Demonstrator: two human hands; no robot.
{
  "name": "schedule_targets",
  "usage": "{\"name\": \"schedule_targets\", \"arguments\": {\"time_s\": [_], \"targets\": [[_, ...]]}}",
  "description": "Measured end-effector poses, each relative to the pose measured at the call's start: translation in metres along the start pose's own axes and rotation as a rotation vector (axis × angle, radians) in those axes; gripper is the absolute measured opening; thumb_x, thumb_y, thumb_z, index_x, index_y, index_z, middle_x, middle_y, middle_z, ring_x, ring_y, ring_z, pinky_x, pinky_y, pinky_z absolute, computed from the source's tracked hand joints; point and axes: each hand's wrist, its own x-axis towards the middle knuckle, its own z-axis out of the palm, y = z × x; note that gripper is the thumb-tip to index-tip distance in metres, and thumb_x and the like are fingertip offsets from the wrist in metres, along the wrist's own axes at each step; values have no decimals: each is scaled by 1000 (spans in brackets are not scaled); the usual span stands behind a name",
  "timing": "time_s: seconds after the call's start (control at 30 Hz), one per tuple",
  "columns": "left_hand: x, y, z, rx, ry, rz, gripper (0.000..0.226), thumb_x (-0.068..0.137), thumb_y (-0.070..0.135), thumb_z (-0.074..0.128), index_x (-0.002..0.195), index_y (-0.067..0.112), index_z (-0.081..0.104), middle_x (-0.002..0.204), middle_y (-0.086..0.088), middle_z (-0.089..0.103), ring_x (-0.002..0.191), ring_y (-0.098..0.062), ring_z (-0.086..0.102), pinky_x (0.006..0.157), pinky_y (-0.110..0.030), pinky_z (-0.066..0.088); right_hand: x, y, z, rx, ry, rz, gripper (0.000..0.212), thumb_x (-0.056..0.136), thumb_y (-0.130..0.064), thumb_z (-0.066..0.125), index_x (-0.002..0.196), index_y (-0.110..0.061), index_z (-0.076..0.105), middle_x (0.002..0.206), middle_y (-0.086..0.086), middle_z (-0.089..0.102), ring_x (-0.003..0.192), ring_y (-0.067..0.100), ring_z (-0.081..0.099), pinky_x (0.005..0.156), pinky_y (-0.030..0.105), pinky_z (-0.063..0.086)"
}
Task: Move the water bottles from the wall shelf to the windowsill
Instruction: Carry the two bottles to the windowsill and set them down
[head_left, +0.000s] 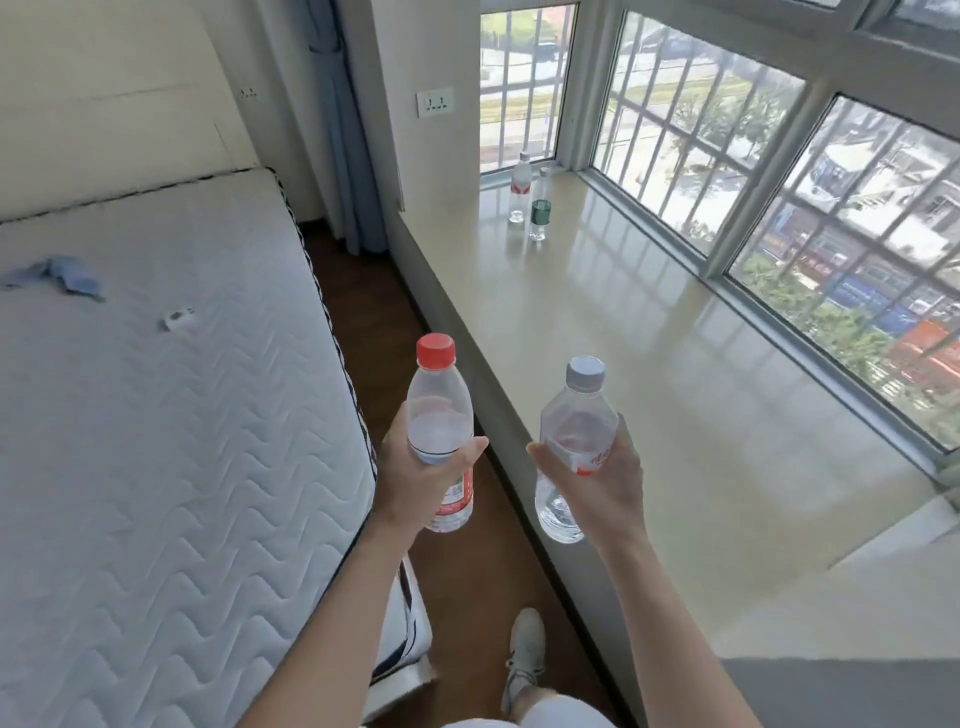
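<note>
Above the strip of brown floor (467, 571) between the mattress (156, 415) and the windowsill (649, 338), two water bottles are held upright in the air, one in each hand.

Left hand (415, 478): fingers and thumb are wrapped round the middle of the red-capped bottle (439, 410). This bottle is clear plastic with a red screw cap and a red-and-white label on its lower half. The water level is not clearly readable. It hangs over the floor, just left of the sill's front edge.

Right hand (608, 483): fingers and thumb are curled round the waist of the grey-capped bottle (576, 421). This bottle is clear plastic with a pale grey cap and a white label with red print, partly hidden by the thumb. Its clear base shows below the hand. It hangs over the near front edge of the sill and does not touch it.

The sill is a wide, glossy, cream surface below a barred window (779, 182). At its far end two more bottles stand upright, just beside each other: a red-labelled bottle (519, 189) and a green-labelled bottle (540, 208).

A blue cloth (57, 278) lies on the quilted white mattress. A white shoe (524, 654) is on the floor below the arms
</note>
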Motion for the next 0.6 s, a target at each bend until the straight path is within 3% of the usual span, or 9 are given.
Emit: {"name": "schedule_targets", "arguments": {"time_s": [0.2,0.4,0.53,0.6], "targets": [[85,22,27,-21,125,-27,63,62,46,80,116,30,54,108,5,63,101,-16,63,83,-22,52,112,-14,9,-13,-126,-36,49,63,-38,90,99,-32,56,88,-12,68,81,5,67,72,27,53],[136,31,31,-13,203,-21,54,66,41,83,108,44,49,108,12,61,101,-8,62,73,-5,46,182,-25,36,-10,-210,-72,48,67,-34,90,102,-28,57,89,-14,67,81,4,66,72,26,50],[164,23,25,-3,248,-37,55,66,44,80,111,44,48,108,15,60,102,-9,62,80,-9,46,210,-29,67,-12,-285,-96,51,62,-43,87,102,-29,58,89,-16,68,83,7,68,74,31,55],[182,18,19,9,266,-54,57,70,39,84,112,43,46,107,21,57,100,-6,61,75,-4,44,223,-30,85,-12,-316,-112,49,62,-43,86,101,-31,58,90,-16,68,84,8,68,75,33,56]]}}
